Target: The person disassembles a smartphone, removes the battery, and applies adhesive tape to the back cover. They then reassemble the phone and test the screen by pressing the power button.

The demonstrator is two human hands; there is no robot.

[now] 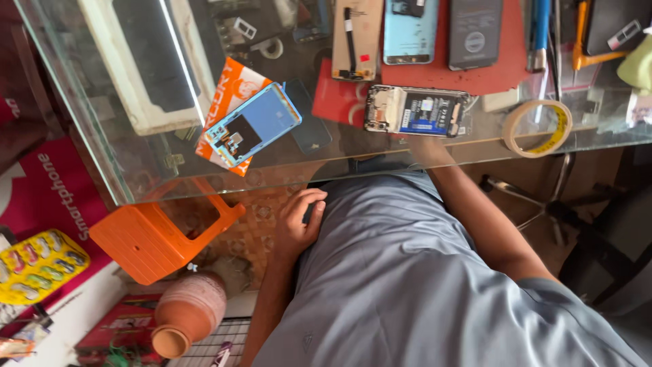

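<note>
head view is showing our left hand (pixel 297 224) resting loosely curled on our grey-clad lap, gripping nothing. our right hand (pixel 426 146) is reaching under the glass table (pixel 122 183) edge — we cannot tell its grip — just below the opened phone (pixel 415 111) lying near the tape roll (pixel 538 128).

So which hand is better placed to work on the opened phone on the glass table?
Right. The right hand reaches to the table edge just beneath the opened phone, though the glass blurs its fingers. The left hand rests down at the lap, away from the glass table.
</note>
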